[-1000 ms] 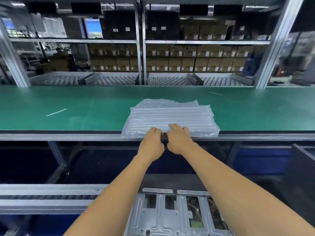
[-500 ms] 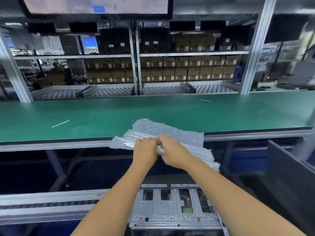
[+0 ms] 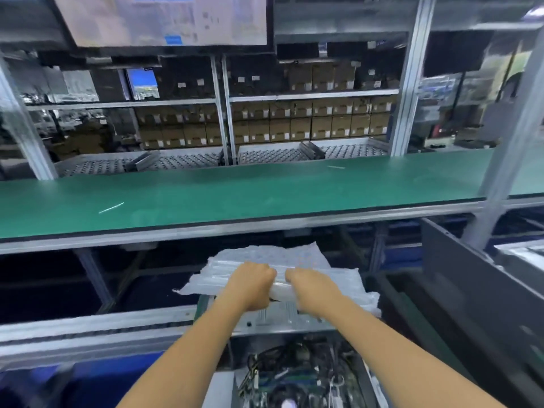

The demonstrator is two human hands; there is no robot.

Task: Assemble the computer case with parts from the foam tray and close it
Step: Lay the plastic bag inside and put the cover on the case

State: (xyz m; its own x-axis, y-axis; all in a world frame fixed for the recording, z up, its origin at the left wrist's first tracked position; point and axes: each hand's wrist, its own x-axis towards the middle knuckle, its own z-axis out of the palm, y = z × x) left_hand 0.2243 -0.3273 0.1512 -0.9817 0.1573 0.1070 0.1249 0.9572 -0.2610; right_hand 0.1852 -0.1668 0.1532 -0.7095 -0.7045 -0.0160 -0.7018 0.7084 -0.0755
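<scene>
Clear, ribbed air-cushion plastic wrap (image 3: 265, 269) held above an open grey metal computer case (image 3: 294, 319), below the near edge of a long green conveyor belt (image 3: 235, 195). Gripped side by side at its near edge by left hand (image 3: 250, 285) and right hand (image 3: 315, 290), fingers curled tight around the plastic. Tangled cables and a circuit board (image 3: 294, 378) inside the case.

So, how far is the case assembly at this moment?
Early stage. Done: little that shows; the case is open, wiring and board visible inside. In hand: both hands, left and right, grip a plastic-wrapped part above the case. Left: unwrap it, fit it, close the case.
</scene>
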